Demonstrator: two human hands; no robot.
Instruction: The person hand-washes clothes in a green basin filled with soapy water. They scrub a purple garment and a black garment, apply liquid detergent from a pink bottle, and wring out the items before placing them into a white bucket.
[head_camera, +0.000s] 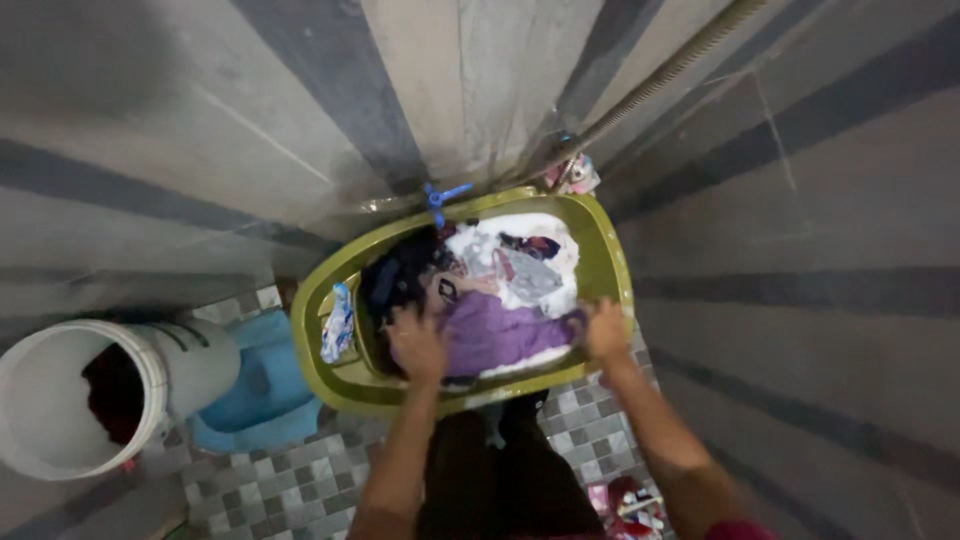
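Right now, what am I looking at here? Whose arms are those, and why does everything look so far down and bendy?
There is no machine here. A person wears a camera on their head, so you look straight down at their own arms and dark trousers. The wide lens makes the striped walls seem to bend.

On the checkered tile floor stands an olive-green tub full of mixed clothes: a purple garment, white cloth and some dark pieces. The left hand presses down on the clothes by the purple garment. The right hand rests at the tub's near rim, beside the purple garment. Whether the fingers pinch any cloth is too blurry to tell.

To the left stands a white bucket with something dark red inside, next to a light blue plastic thing. A metal hose runs up the wall.
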